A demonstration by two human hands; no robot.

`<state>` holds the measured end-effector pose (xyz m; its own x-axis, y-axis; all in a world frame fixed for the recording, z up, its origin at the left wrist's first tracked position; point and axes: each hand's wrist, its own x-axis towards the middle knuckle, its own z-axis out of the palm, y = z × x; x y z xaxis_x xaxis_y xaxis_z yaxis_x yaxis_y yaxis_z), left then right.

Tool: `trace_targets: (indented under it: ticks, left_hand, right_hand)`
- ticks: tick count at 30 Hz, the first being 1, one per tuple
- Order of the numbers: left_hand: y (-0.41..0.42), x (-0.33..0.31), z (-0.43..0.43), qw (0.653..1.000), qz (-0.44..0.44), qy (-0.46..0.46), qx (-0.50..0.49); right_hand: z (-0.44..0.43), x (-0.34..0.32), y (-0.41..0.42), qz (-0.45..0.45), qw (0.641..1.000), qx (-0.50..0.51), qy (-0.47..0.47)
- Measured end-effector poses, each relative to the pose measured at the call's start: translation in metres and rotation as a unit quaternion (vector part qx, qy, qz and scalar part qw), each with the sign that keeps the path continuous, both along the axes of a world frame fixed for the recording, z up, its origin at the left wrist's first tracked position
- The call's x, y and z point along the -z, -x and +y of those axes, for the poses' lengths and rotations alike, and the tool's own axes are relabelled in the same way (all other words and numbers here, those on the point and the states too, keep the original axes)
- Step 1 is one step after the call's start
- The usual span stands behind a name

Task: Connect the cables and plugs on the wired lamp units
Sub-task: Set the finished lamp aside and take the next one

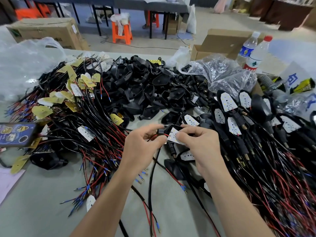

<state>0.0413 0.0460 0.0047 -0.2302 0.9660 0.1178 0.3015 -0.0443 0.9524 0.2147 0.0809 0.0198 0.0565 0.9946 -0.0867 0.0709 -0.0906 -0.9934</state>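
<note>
Board held above table centre, right hand pinching its edge. Left hand pinches red-black leads close by. Housing just behind. I judge: feed leads straight, spare solder joints, seat board flat.

Bare forearms, left hand, right hand

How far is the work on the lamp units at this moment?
Done, it seems: a pile of assembled units lies on the right. In hand: the left hand pinches a red-black cable, and the right hand holds its white LED board. Left: many bare wired boards and empty black housings.
</note>
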Motion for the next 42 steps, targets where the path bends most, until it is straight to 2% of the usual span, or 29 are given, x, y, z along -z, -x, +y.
trace_targets:
  ticks: [4,10,14,16,18,21,24,27,30,32,35,38,40,42]
  left_hand:
    - [0.008,0.001,0.007,0.999,-0.039,-0.009,0.032]
    - [0.027,-0.003,0.015,0.997,-0.031,0.008,0.076]
    - [0.034,-0.007,0.018,0.994,-0.003,0.014,0.112]
    - [0.035,-0.010,0.018,0.993,0.015,0.012,0.119]
    - [0.035,-0.013,0.017,0.992,0.038,0.008,0.120]
    - [0.036,-0.018,0.015,0.989,0.063,0.004,0.130]
    - [0.032,-0.019,0.009,0.993,0.103,-0.022,0.054]
    - [0.024,-0.016,0.000,0.977,0.170,-0.080,-0.104]
    - [0.020,-0.009,-0.009,0.945,0.217,-0.099,-0.224]
    - [0.020,-0.003,-0.013,0.929,0.242,-0.117,-0.256]
    - [0.024,0.001,-0.016,0.931,0.277,-0.092,-0.218]
    - [0.035,-0.004,-0.012,0.930,0.292,-0.080,-0.207]
    - [0.042,-0.013,-0.006,0.932,0.295,-0.084,-0.192]
    - [0.046,-0.023,0.001,0.934,0.299,-0.111,-0.158]
  right_hand:
    - [-0.003,-0.006,0.005,-0.067,0.996,0.019,-0.062]
    - [-0.001,-0.019,0.003,-0.168,0.978,-0.064,-0.108]
    - [-0.001,-0.014,0.004,-0.204,0.972,-0.048,-0.109]
    - [-0.001,-0.012,0.005,-0.195,0.974,-0.047,-0.105]
    - [0.001,-0.012,0.003,-0.186,0.976,-0.075,-0.081]
    - [0.006,-0.011,-0.002,-0.209,0.962,-0.172,-0.019]
    - [0.004,-0.011,-0.001,-0.151,0.968,-0.197,0.027]
    - [-0.001,-0.008,0.001,-0.102,0.989,-0.099,0.031]
    - [-0.009,-0.005,0.003,0.006,0.997,-0.053,0.050]
    - [-0.015,-0.003,0.004,0.059,0.996,-0.031,0.057]
    - [-0.020,-0.003,0.001,0.101,0.994,0.021,0.037]
    - [-0.021,0.001,-0.011,0.072,0.996,0.026,0.034]
    - [-0.024,0.003,-0.019,-0.003,0.998,-0.054,0.039]
    - [-0.029,0.004,-0.023,-0.085,0.980,-0.175,0.036]
